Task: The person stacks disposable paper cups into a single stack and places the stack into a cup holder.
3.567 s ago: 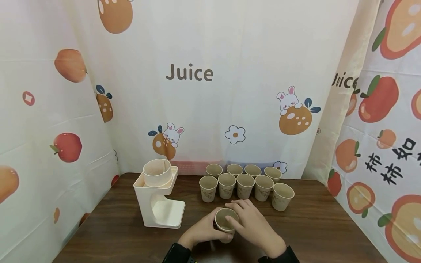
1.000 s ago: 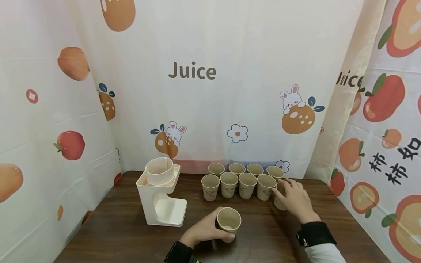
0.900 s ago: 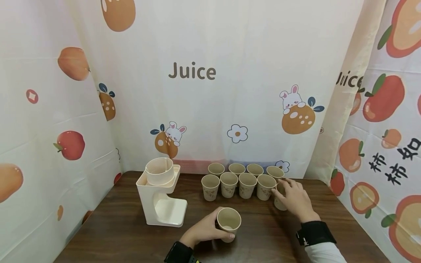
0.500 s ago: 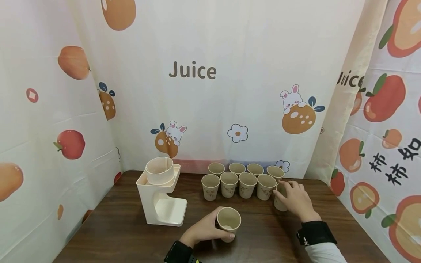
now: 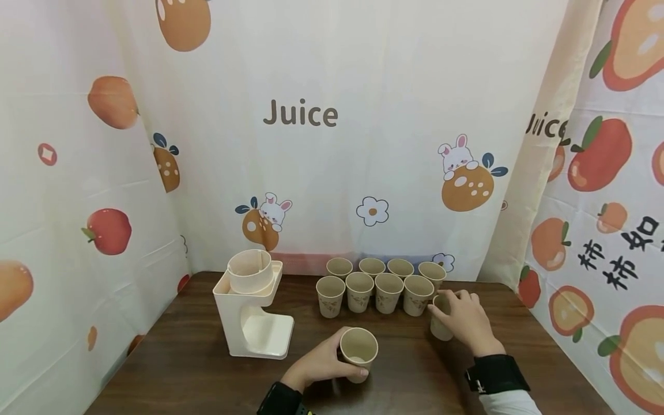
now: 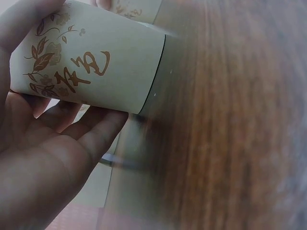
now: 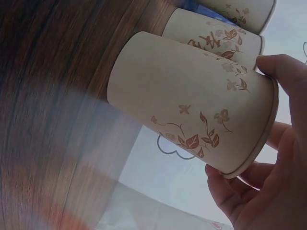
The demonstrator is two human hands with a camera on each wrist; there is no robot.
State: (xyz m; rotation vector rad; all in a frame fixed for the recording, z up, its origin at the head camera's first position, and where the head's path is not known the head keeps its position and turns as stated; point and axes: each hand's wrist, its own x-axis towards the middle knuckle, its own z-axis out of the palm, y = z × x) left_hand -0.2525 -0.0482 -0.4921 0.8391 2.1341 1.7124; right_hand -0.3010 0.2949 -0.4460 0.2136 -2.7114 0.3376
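My left hand [image 5: 323, 363] grips a beige paper cup [image 5: 359, 346] near the front of the table, fingers on one side and thumb on the other. In the left wrist view the printed side of this cup [image 6: 91, 62] shows brown leaves and lettering. Over to the right, my right hand [image 5: 467, 323] pinches a second paper cup [image 5: 441, 329] at its rim, close to the row's right end. The right wrist view shows this cup [image 7: 177, 105] with thumb and fingers at its rim, its base near the wood.
Several matching paper cups [image 5: 387, 294] stand upright in two rows at the back. A white stand [image 5: 228, 323] with a round container [image 5: 249, 272] on top is at the left of the brown table [image 5: 171, 363]. Printed curtains [image 5: 321, 167] enclose the back and sides.
My right hand has left the cup in my left hand, reached right, taken the end cup by its rim and drawn it slightly toward me. My left hand has stayed in place.
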